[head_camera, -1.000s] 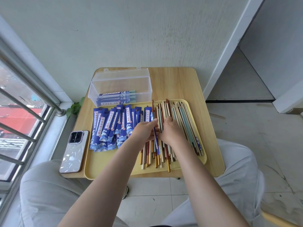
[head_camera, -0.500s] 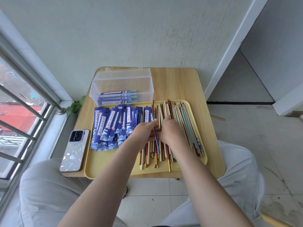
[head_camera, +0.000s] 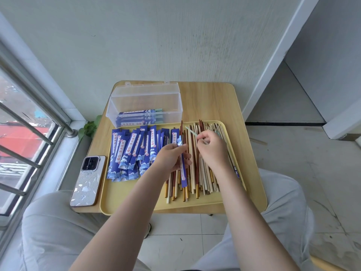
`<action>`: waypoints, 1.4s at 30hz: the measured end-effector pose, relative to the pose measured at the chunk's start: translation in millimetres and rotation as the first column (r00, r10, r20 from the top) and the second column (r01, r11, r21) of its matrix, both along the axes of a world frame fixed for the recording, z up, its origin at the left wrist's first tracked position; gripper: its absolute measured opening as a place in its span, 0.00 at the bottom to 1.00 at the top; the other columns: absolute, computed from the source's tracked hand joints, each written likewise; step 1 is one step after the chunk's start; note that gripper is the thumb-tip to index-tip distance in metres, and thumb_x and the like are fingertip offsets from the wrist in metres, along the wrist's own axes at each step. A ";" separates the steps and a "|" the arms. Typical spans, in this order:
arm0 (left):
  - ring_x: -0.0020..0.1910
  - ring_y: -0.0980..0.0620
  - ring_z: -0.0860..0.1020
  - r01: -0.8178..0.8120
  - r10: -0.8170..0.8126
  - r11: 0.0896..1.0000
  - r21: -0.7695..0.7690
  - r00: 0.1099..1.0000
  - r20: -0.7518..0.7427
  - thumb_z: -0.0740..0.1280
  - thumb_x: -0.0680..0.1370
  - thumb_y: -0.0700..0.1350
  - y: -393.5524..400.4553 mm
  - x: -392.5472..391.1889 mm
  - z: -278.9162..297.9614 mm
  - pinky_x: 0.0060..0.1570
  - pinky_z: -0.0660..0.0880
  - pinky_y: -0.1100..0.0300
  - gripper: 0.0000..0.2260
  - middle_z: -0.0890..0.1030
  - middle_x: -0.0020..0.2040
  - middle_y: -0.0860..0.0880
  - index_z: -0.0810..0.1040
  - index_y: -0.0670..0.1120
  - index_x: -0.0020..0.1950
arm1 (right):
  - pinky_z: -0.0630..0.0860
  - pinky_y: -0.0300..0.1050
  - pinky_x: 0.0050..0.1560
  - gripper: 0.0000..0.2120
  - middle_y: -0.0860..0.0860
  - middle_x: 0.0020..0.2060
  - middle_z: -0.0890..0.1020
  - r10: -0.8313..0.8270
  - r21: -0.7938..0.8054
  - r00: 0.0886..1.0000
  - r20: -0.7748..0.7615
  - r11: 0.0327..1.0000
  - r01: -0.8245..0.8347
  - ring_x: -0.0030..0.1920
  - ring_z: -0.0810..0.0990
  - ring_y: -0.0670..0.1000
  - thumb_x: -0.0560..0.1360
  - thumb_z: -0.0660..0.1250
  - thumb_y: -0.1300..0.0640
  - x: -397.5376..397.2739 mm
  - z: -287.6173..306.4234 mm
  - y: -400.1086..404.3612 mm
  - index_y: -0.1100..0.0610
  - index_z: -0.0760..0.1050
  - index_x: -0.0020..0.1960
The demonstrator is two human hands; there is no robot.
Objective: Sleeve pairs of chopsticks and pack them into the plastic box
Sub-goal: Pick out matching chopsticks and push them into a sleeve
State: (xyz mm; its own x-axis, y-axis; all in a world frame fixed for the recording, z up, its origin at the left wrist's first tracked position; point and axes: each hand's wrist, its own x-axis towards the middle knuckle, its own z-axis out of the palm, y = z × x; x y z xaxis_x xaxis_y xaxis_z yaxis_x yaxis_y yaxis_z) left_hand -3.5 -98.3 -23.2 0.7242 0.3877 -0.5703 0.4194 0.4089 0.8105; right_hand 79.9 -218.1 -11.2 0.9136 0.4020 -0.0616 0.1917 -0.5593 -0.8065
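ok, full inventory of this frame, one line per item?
table: one, light wood, against the wall
tray: one, yellow, on the table
plastic box: one, clear, lid open, behind the tray, a few sleeved pairs inside
empty sleeves: pile, blue, tray's left half
loose chopsticks: pile, mixed colours, tray's right half
phone: one, white case, left of the tray
left hand: holds a blue sleeve
right hand: pinches a pale green chopstick

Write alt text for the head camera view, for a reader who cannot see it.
Over a yellow tray, a person's left hand holds a blue paper sleeve while the right hand pinches a light green chopstick lifted from the loose chopsticks. Empty sleeves lie left; a clear plastic box holds sleeved pairs behind.
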 end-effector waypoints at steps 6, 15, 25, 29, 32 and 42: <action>0.34 0.45 0.80 0.016 -0.021 0.995 0.101 0.998 0.054 0.70 0.78 0.37 4.2 -9.0 0.8 0.34 0.78 0.55 0.10 0.82 0.36 0.43 0.73 0.40 0.58 | 0.76 0.37 0.31 0.06 0.48 0.44 0.86 -0.008 0.383 0.986 -0.168 0.921 0.073 0.34 0.82 0.45 0.80 0.66 0.59 3.8 33.8 4.0 0.52 0.80 0.55; 0.25 0.51 0.70 0.219 -0.179 0.876 0.429 0.975 -0.132 0.73 0.76 0.48 4.0 -18.3 0.2 0.32 0.73 0.58 0.11 0.73 0.29 0.48 0.76 0.42 0.46 | 0.79 0.49 0.33 0.08 0.47 0.32 0.80 -0.174 0.578 0.976 -0.132 0.786 0.218 0.27 0.77 0.47 0.84 0.58 0.59 5.3 47.7 12.1 0.53 0.73 0.48; 0.24 0.54 0.66 0.242 -0.234 0.819 0.521 0.969 -0.083 0.73 0.76 0.49 -6.3 -14.5 6.4 0.29 0.68 0.60 0.14 0.70 0.29 0.49 0.72 0.45 0.39 | 0.83 0.52 0.40 0.07 0.51 0.36 0.81 0.095 0.275 0.981 -0.169 0.960 -0.046 0.32 0.80 0.48 0.83 0.62 0.54 -4.3 42.2 6.8 0.55 0.78 0.50; 0.24 0.54 0.67 0.242 -0.222 0.804 0.544 0.969 -0.104 0.72 0.77 0.49 -10.7 -6.9 8.0 0.30 0.69 0.59 0.14 0.71 0.27 0.50 0.72 0.45 0.36 | 0.80 0.39 0.44 0.20 0.48 0.51 0.82 0.218 0.070 0.963 -0.158 0.975 -0.210 0.45 0.81 0.44 0.81 0.66 0.50 -6.8 33.9 1.7 0.52 0.71 0.71; 0.21 0.56 0.68 0.250 -0.218 0.809 0.531 0.968 -0.123 0.71 0.78 0.48 -14.4 -3.0 5.6 0.27 0.70 0.64 0.13 0.72 0.27 0.50 0.72 0.46 0.38 | 0.73 0.33 0.49 0.26 0.45 0.57 0.80 0.214 0.110 0.976 -0.044 0.972 -0.209 0.49 0.79 0.41 0.82 0.64 0.54 -3.4 30.9 -5.3 0.48 0.61 0.78; 0.23 0.54 0.70 0.218 -0.183 0.883 0.415 0.976 -0.122 0.68 0.80 0.44 -26.8 21.2 -7.5 0.27 0.72 0.64 0.05 0.76 0.30 0.49 0.76 0.44 0.51 | 0.73 0.43 0.37 0.13 0.54 0.51 0.79 -0.038 -0.512 0.998 0.041 0.857 0.054 0.45 0.79 0.53 0.82 0.62 0.56 19.9 -14.4 -38.1 0.61 0.72 0.63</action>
State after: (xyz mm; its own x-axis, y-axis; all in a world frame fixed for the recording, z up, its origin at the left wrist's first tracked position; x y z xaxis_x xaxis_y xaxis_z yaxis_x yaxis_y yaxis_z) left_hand 17.7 -125.1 -30.7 0.7727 0.4560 -0.4415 0.5238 -0.0654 0.8493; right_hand 99.8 -256.2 -25.6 0.9347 0.2781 -0.2215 0.1737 -0.9009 -0.3978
